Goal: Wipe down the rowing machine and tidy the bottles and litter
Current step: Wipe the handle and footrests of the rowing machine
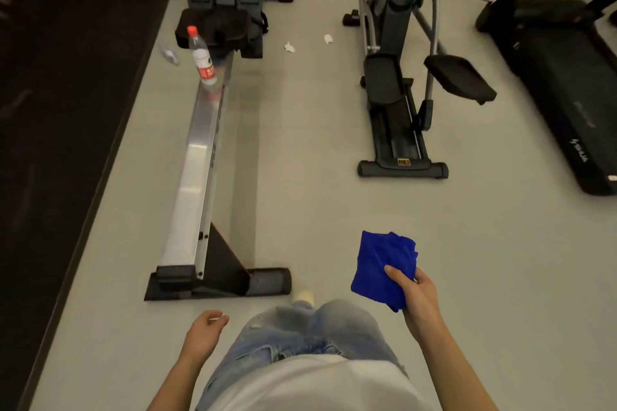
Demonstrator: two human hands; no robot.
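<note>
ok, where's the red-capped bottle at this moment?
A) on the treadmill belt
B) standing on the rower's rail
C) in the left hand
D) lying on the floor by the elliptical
B: the red-capped bottle stands upright on the rowing machine's metal rail. The left hand holds nothing, and the right hand holds only the blue cloth.
</note>
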